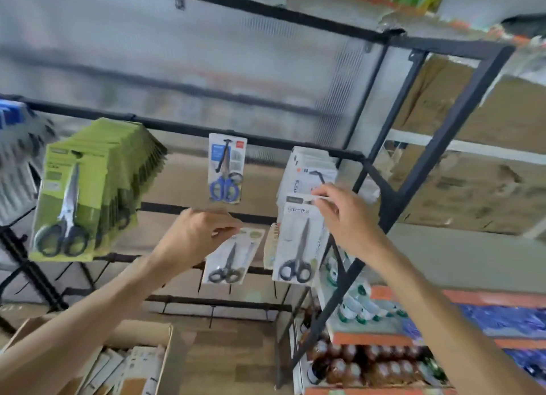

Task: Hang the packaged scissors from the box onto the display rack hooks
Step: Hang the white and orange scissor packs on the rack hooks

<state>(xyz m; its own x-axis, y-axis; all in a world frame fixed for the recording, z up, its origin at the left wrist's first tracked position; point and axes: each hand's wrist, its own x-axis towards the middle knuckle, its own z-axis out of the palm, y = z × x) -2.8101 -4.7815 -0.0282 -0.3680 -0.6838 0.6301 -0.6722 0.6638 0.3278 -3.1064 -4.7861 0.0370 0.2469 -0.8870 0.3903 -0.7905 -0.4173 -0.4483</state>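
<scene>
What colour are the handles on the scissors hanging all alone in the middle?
Blue handles, seen best in the head view.

Both bare forearms reached up and forward from the lower corners of the view, wrists raised. The left hand (pixel 196 232) had its fingers curled and its thumb and fingertips pinched together at the right side, knuckles uppermost. The right hand (pixel 347 217) was held higher, its back towards the camera, its fingers bent leftward in a pinching grip.
</scene>
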